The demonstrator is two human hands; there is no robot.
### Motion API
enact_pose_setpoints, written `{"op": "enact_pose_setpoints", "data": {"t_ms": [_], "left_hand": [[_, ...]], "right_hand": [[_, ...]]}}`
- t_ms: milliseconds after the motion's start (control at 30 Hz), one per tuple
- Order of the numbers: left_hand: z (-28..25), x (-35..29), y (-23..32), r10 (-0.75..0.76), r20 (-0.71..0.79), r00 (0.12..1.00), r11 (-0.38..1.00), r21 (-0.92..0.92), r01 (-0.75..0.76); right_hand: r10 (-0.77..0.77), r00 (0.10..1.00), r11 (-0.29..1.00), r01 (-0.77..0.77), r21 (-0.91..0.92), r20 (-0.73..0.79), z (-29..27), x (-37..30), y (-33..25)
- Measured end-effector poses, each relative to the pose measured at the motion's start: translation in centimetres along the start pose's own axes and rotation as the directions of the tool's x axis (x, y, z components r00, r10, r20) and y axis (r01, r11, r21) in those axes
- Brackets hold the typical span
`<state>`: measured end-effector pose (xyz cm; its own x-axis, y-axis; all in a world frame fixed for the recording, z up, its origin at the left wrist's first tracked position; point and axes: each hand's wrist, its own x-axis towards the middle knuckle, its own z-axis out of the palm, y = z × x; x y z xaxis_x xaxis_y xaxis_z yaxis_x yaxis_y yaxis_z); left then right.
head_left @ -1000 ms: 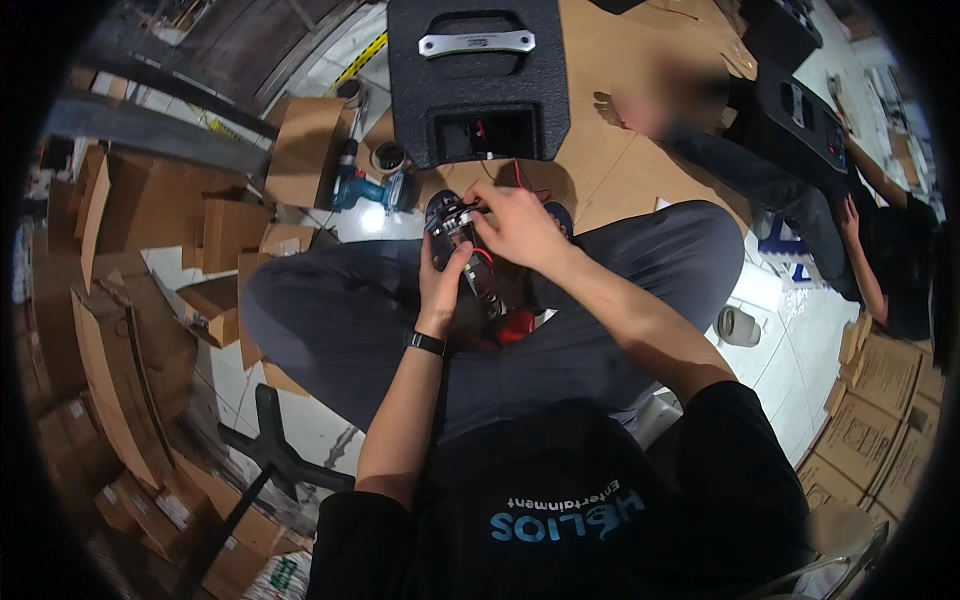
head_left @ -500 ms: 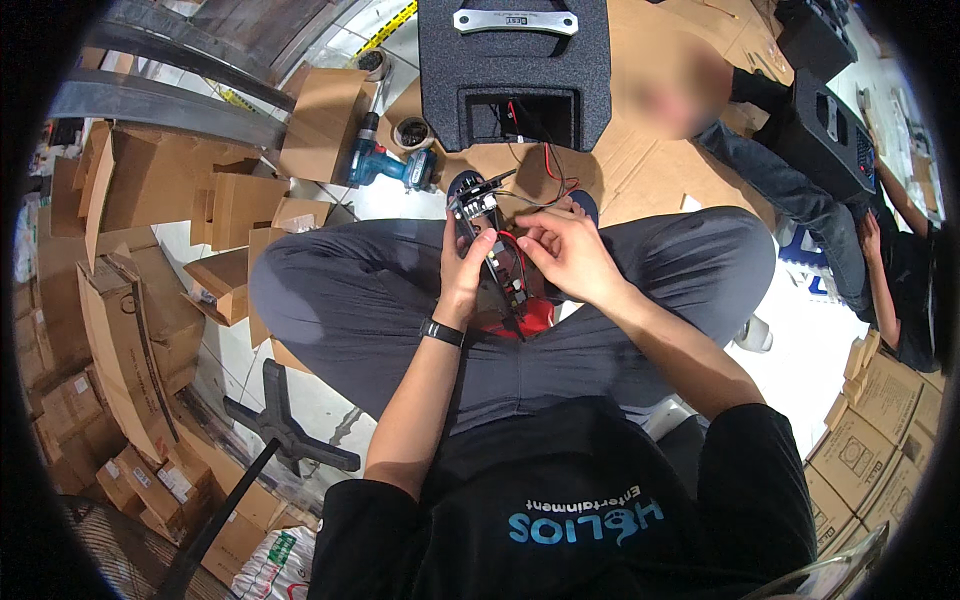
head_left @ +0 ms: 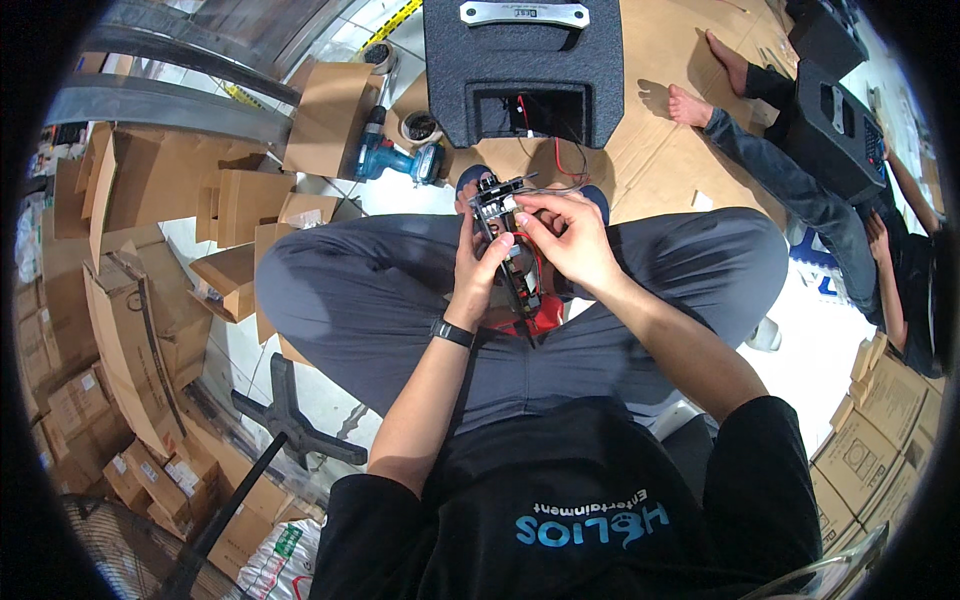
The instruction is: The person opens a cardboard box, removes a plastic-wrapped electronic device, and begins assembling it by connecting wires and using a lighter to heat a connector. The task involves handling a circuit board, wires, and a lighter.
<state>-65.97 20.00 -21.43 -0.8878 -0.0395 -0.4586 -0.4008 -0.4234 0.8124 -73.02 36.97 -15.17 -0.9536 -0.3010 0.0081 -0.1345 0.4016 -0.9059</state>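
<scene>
Between my knees, my left hand (head_left: 482, 265) grips a black circuit board panel (head_left: 520, 290) by its side, thumb across its face. The panel is tilted and carries small components, with white connectors near its far end. My right hand (head_left: 572, 238) is closed in a pinch at those connectors; whatever its fingertips hold is hidden. A red wire (head_left: 538, 262) loops along the panel below the right fingers. More red and black wires (head_left: 560, 160) run from the opening of a black speaker cabinet (head_left: 460, 90) toward the panel. Something red (head_left: 548, 315) lies under the panel's near end.
Left of the cabinet lie a blue cordless drill (head_left: 395, 160) and a tub of dark screws (head_left: 420, 127). Open cardboard boxes (head_left: 245, 205) crowd the left side, above a black fan stand (head_left: 285, 415). At right, another person sits with a black speaker (head_left: 830, 130). Stacked cartons (head_left: 865, 450) stand lower right.
My right hand has moved up and left from beside the panel, and its fingers have closed at the white connectors. The left hand still holds the panel.
</scene>
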Motion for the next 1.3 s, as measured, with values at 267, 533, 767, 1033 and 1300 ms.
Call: {"op": "enact_pose_setpoints", "data": {"t_ms": [267,533,767,1033,1300], "left_hand": [[0.2,-0.1,0.3,0.007,0.033,0.999,1.000,0.006,-0.007],[0.1,-0.2,0.1,0.027,0.035,0.999,1.000,0.002,-0.027],[0.2,-0.9,0.2,0.080,-0.001,0.997,0.996,0.036,-0.080],[0.5,-1.1,0.9,0.033,0.018,0.999,0.999,-0.028,-0.032],[0.2,-0.6,0.6,0.042,0.103,0.994,0.997,-0.068,-0.035]], "right_hand": [[-0.026,1.000,0.999,0.027,0.028,-0.012,-0.1,0.1,0.4],[0.020,0.998,0.988,-0.029,0.154,0.063,0.3,0.3,0.6],[-0.127,0.989,0.992,0.127,0.009,0.071,0.3,0.3,0.2],[-0.119,0.990,0.993,0.120,-0.015,0.078,0.2,0.6,-0.7],[-0.146,0.980,0.989,0.140,-0.053,-0.135,-0.3,-0.1,-0.2]]}}
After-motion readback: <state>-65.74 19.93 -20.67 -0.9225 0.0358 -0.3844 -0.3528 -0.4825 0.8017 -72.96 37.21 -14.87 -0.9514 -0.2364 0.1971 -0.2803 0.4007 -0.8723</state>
